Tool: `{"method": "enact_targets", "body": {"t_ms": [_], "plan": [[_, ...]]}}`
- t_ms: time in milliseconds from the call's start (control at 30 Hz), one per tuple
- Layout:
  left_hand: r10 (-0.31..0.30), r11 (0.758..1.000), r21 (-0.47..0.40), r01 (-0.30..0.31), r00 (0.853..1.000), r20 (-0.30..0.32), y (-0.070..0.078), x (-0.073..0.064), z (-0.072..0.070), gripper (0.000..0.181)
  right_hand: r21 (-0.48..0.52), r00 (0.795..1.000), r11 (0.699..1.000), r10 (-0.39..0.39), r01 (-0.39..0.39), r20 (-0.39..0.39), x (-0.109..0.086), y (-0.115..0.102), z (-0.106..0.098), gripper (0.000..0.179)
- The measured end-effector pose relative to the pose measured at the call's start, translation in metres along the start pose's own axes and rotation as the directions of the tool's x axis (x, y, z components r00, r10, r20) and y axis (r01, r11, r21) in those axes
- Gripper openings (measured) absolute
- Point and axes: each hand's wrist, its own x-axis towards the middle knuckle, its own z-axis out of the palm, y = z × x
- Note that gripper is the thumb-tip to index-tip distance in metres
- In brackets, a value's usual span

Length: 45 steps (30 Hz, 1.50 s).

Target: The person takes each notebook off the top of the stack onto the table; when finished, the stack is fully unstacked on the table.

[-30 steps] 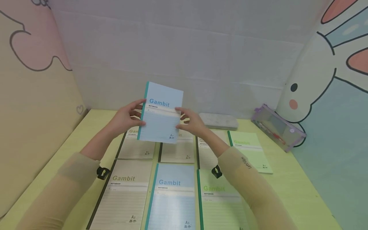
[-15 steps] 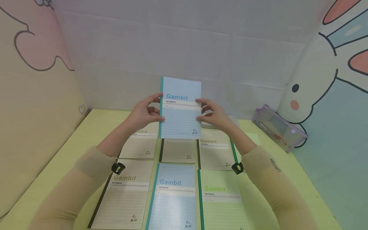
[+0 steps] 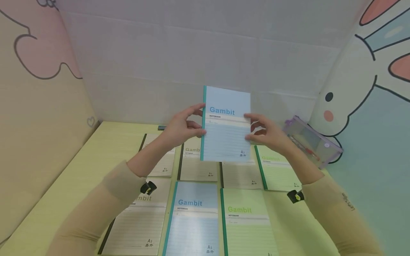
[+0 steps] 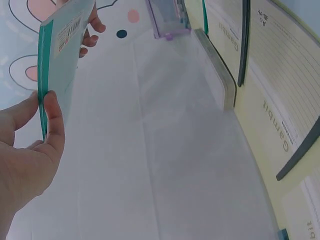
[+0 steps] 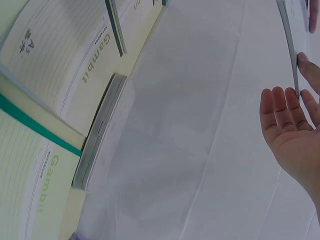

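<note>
Holding a blue notebook (image 3: 226,124) upright in the air over the far half of the tabletop (image 3: 77,167), the person pinches it at both side edges: the left hand (image 3: 182,127) has thumb and fingers on the teal spine edge, the right hand (image 3: 268,133) has thumb and fingertips on the open edge, so both grips are light pinches on the cover rather than a full clasp. In the left wrist view the same notebook (image 4: 60,55) shows edge-on, thumb pressed against its spine. Below it lie other notebooks in rows: three beige ones (image 3: 196,165) along the far row, partly hidden by the arms, with a green one (image 3: 278,169) at that row's right end; nearer the front edge lie a beige (image 3: 137,227), a blue (image 3: 192,220) and a green notebook (image 3: 248,224) side by side. A grey case (image 5: 102,135) lies flat by the back wall, and a purple clear pouch (image 3: 309,140) leans near the right corner. By the look of it, the step in hand is carrying the lifted notebook across the layout; setting it down would call for lowering it flat and square with its neighbours before letting go.
</note>
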Motion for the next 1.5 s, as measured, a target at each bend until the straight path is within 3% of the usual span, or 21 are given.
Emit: {"method": "enact_targets", "body": {"t_ms": [133, 267, 500, 600, 767, 967, 1167, 1333, 1500], "plan": [[0.031, 0.998, -0.056, -0.028, 0.998, 0.051, 0.003, 0.002, 0.016, 0.078, -0.086, 1.0, 0.996, -0.022, 0.021, -0.011, -0.02, -0.007, -0.014, 0.068], [0.039, 0.995, -0.09, -0.031, 0.995, 0.087, 0.008, 0.002, 0.033, 0.079, -0.137, 0.997, 0.988, -0.068, 0.065, -0.019, -0.037, 0.007, -0.027, 0.069], [0.049, 0.986, -0.163, -0.025, 0.988, 0.144, 0.013, 0.0, 0.068, 0.082, -0.056, 0.998, 0.997, -0.057, 0.058, 0.003, -0.074, 0.022, -0.042, 0.069], [0.057, 0.982, -0.188, -0.025, 0.984, 0.166, 0.009, -0.001, 0.083, 0.083, 0.037, 0.997, 0.998, -0.059, 0.057, 0.04, -0.089, 0.028, -0.046, 0.071], [0.073, 0.987, -0.154, -0.044, 0.98, 0.184, 0.002, -0.003, 0.107, 0.083, 0.211, 0.993, 0.977, -0.03, 0.005, 0.115, -0.113, 0.04, -0.052, 0.072], [0.076, 0.993, -0.103, -0.056, 0.978, 0.196, -0.009, -0.007, 0.138, 0.08, 0.277, 0.986, 0.96, 0.001, -0.047, 0.165, -0.137, 0.054, -0.061, 0.074], [0.041, 0.999, -0.026, -0.037, 0.979, 0.2, -0.024, -0.016, 0.174, 0.078, 0.138, 0.983, 0.988, 0.041, -0.066, 0.181, -0.161, 0.067, -0.066, 0.064], [0.023, 0.998, 0.047, -0.034, 0.979, 0.204, -0.032, -0.02, 0.195, 0.077, 0.008, 0.976, 0.995, 0.092, -0.095, 0.196, -0.178, 0.079, -0.066, 0.063], [-0.004, 0.992, 0.123, -0.028, 0.967, 0.253, -0.036, -0.024, 0.213, 0.075, 0.021, 0.961, 0.994, 0.101, -0.11, 0.259, -0.191, 0.089, -0.065, 0.067]]}}
